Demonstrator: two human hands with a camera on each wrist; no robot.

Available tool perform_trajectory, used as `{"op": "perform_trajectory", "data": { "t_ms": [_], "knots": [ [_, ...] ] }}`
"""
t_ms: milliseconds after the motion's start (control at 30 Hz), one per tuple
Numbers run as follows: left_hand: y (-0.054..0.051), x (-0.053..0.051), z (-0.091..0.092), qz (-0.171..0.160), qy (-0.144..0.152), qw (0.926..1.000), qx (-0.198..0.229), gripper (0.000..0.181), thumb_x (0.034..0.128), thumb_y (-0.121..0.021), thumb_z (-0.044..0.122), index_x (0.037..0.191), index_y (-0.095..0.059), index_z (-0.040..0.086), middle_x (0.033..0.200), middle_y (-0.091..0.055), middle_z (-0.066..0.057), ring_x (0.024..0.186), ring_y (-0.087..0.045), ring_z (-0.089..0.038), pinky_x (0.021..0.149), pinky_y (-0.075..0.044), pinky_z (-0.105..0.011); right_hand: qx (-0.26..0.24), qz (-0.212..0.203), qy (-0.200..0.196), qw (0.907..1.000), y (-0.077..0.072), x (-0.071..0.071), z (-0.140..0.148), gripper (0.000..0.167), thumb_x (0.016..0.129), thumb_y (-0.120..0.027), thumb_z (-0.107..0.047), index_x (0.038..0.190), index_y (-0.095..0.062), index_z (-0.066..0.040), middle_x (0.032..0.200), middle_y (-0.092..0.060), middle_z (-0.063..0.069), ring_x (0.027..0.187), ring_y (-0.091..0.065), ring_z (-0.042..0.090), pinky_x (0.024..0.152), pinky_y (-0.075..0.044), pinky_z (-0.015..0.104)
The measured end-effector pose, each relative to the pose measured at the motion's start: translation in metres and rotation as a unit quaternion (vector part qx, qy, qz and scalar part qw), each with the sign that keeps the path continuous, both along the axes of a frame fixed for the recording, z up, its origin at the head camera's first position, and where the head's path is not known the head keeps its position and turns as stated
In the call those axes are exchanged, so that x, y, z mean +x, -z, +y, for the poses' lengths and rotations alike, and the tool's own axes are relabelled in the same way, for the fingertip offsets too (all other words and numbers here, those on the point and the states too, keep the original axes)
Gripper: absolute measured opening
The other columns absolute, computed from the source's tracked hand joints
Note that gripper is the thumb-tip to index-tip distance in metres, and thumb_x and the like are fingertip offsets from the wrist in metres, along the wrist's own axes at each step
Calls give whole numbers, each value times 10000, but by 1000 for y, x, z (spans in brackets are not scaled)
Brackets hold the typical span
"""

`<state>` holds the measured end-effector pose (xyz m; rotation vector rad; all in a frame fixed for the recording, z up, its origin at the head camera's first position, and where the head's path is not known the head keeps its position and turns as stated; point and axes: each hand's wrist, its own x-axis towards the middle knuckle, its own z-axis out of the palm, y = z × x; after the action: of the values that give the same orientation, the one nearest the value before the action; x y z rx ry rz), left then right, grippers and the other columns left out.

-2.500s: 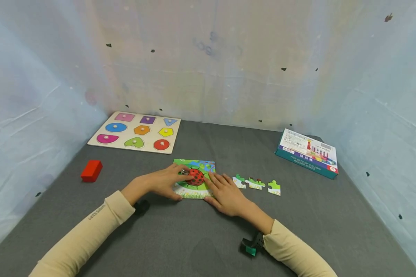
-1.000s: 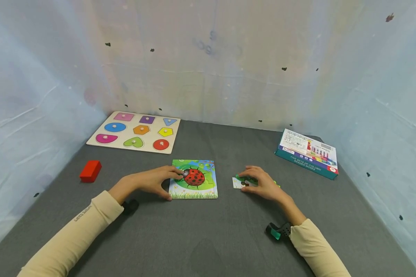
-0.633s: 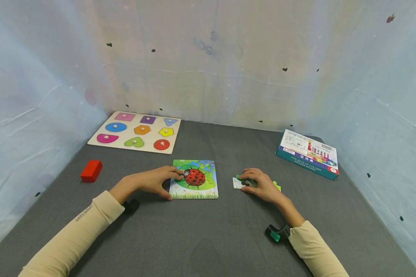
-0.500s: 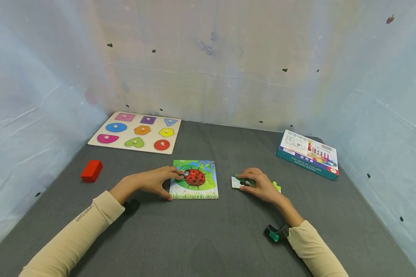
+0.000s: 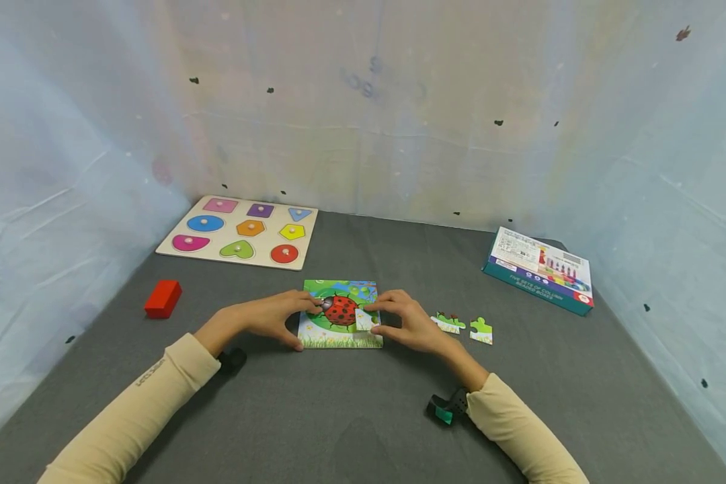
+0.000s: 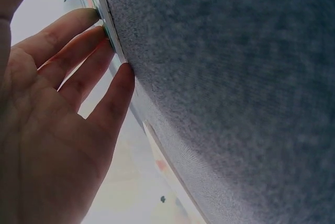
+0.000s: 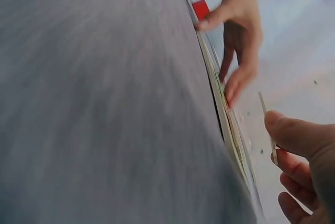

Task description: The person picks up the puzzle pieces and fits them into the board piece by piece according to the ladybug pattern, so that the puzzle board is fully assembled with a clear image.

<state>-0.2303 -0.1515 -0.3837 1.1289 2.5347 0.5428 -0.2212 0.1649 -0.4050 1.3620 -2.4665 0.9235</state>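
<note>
My right hand (image 5: 410, 325) pinches a loose puzzle piece (image 5: 364, 320) between thumb and fingers. I have it raised above the right half of the ladybird puzzle (image 5: 337, 341); the right wrist view shows the piece edge-on and apart from the board. My left hand (image 5: 278, 316) is at the puzzle's left side, its fingers extended and only touching, not wrapped around it: the thumb is at the near left corner and a fingertip lies by the ladybird's head. So the puzzle sits between my two hands, lying flat around the middle of the desk (image 5: 339, 403), its grassy strip towards me and its blue sky towards the far edge.

Just beyond my right fingers, to the right of the puzzle, two more jigsaw pieces lie on the desk: a wider one (image 5: 448, 324), green and white with bits of red, and a smaller green-and-white one (image 5: 481, 331) just right of it.

In the far left corner of the desk lies a wooden peg board (image 5: 263, 254) with nine coloured shapes in three rows, a green heart and a red circle among them. Nearer me, by the left edge, is a red block (image 5: 163, 299). Towards the far right corner lies a teal-sided box (image 5: 538, 272) (its side reads "Five Sets of Column Beaded Boxes").
</note>
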Motion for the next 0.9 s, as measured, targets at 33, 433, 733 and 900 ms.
{"op": "perform_trajectory", "data": {
  "t_ms": [33, 433, 733, 900],
  "knots": [
    [0, 0, 0, 29, 25, 10000, 16, 679, 760, -768, 347, 1321, -503, 69, 1397, -397, -108, 1309, -320, -306, 1051, -276, -504, -3, 2, -53, 10000, 0, -1, -5, 383, 799, -733, -169, 1157, -643, -66, 1122, -564, 89, 1108, -472, 260, 903, -395, 415],
    [2, -1, 2, 53, 32, 9998, 168, 661, 747, -780, 338, 1267, -487, 55, 1275, -472, -72, 1261, -363, -276, 1035, -299, -489, -95, -78, -542, 9985, 3, -5, -52, 328, 794, -745, -160, 1098, -673, -62, 1081, -599, 80, 993, -496, 173, 844, -426, 297],
    [1, 0, 1, -47, -5, 9997, 233, 718, 746, -784, 330, 1314, -447, 49, 1194, -493, -19, 1274, -353, -269, 1042, -290, -491, 47, 63, -785, 9969, 10, -7, -71, 310, 791, -749, -189, 1059, -686, -46, 1063, -622, 84, 936, -509, 170, 855, -400, 285],
    [0, 0, 0, -88, -2, 9996, 272, 720, 744, -783, 344, 1311, -447, 55, 1192, -496, -14, 1266, -361, -261, 1040, -293, -492, 133, -13, -665, 9977, 12, -5, -74, 319, 787, -752, -211, 1059, -689, -57, 1076, -623, 85, 1003, -509, 189, 894, -387, 311]
  ]
}}
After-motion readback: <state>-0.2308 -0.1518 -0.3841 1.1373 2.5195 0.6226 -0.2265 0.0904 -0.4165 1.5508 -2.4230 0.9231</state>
